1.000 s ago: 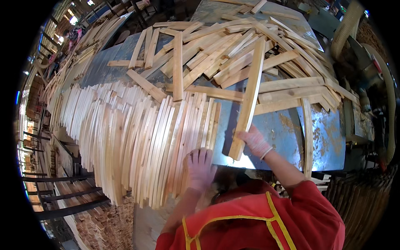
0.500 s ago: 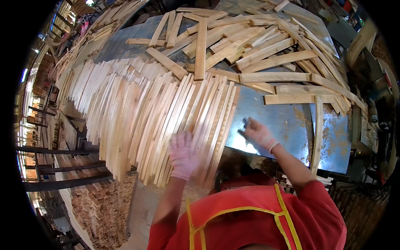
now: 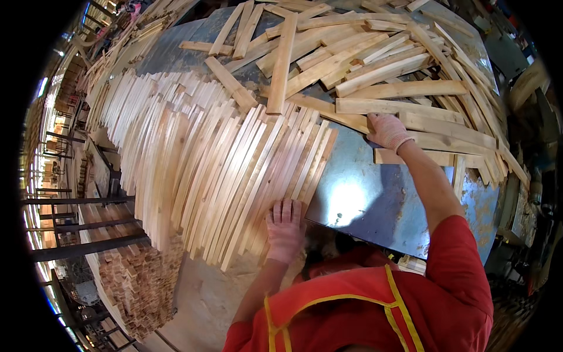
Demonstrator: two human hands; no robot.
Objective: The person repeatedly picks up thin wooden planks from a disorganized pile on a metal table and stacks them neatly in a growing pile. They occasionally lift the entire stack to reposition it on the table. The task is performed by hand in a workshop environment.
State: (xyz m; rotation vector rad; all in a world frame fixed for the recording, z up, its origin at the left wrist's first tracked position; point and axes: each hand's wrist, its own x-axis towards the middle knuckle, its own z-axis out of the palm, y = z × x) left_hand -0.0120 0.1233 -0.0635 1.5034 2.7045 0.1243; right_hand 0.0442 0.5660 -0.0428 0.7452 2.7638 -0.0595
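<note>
1. The right hand (image 3: 388, 132), in a pale pinkish glove, reaches forward across the worktop (image 3: 381, 199) to the near side of a loose pile of boards (image 3: 381, 74).
2. Its fingers curl at the right-hand end of a light wooden board (image 3: 332, 114). I cannot tell whether this grip is clenched on the wood or only touching it.
3. That board slants away from the hand toward the upper left, at the near edge of the loose pile; other boards lie just beyond the hand and to its right.
4. The left hand (image 3: 286, 230), gloved in the same colour, rests against the near ends of a row of slats (image 3: 217, 170), at the row's right side. Its grip is released, the fingers stretched forward and side by side.
5. The slats lie closely side by side, their near ends uneven.
6. One broad plank (image 3: 282, 64) points away from the person, its near end at the far ends of the slats.
7. The worktop's bluish metal shows between the row and the loose pile, with a bright patch of glare.
8. At lower left, a stack of wood (image 3: 138, 276) stands beside dark bars (image 3: 88, 251).
9. The person wears a red apron (image 3: 346, 287) with yellow trim.
</note>
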